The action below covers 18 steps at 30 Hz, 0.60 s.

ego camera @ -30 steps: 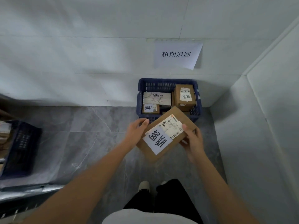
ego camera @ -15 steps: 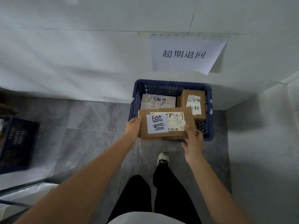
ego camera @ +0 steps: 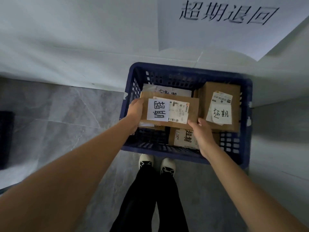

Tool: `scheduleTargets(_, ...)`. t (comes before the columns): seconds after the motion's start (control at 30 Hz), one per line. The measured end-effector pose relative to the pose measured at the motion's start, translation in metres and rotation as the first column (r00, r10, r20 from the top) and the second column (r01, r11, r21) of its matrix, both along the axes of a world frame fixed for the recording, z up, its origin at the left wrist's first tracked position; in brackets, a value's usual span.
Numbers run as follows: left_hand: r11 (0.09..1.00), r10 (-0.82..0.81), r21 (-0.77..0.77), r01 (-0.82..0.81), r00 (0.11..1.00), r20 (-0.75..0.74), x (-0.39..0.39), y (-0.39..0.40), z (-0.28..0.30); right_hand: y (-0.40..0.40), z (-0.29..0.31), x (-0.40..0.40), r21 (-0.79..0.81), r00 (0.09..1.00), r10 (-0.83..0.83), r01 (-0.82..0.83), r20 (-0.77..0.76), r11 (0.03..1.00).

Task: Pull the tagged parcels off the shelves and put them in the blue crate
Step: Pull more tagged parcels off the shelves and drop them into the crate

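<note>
In the head view, both hands hold a flat cardboard parcel over the inside of the blue crate. The left hand grips the parcel's left end, its fingers curled under and around the edge, so only the back of the hand and the thumb side show. The right hand holds the parcel's near right corner, with the thumb lying on the top face and the other fingers hidden beneath the cardboard.

Between the two sets of fingers, on the parcel's top face, sits a white paper tag with large handwritten characters, and just beside it, toward the right fingers, a printed shipping label with a barcode. The parcel lies roughly level, within the crate's rim; whether it rests on what lies under it cannot be told.

Beyond the right fingers, a taller brown box with its own handwritten tag stands against the crate's right wall. Directly under the right hand, a smaller tagged box lies near the crate's front wall. Past the left fingers, a pale flat parcel peeks out from beneath the held one.

The crate stands on a grey tiled floor against a white wall, where a paper sign with handwritten characters hangs above it. The person's two shoes stand just before the crate's front wall.
</note>
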<state>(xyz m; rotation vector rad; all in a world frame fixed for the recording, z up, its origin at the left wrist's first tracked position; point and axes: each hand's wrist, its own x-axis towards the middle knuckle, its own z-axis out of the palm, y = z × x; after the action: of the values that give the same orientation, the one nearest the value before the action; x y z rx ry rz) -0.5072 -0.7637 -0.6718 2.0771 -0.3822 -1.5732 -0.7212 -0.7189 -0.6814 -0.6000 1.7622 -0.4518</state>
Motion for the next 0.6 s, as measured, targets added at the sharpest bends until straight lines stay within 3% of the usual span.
scheduleTargets(0.27,0.997,-0.080,0.002,0.080,0.986,0.149,0.003,-0.076,-0.081,-0.085,-0.097,0.004,0.042,0.994,0.009,-0.014,0.113,0.999)
scheduleTargets(0.4,0.985,-0.164,-0.024,0.173,0.961,0.221,0.001,-0.098,-0.109,-0.105,-0.116,0.009,0.094,0.974,-0.103,0.085,0.201,0.992)
scheduleTargets(0.6,0.989,-0.129,-0.044,0.143,0.964,0.231,0.001,-0.106,-0.118,-0.109,-0.125,0.017,0.114,0.955,-0.180,0.157,0.234,0.981)
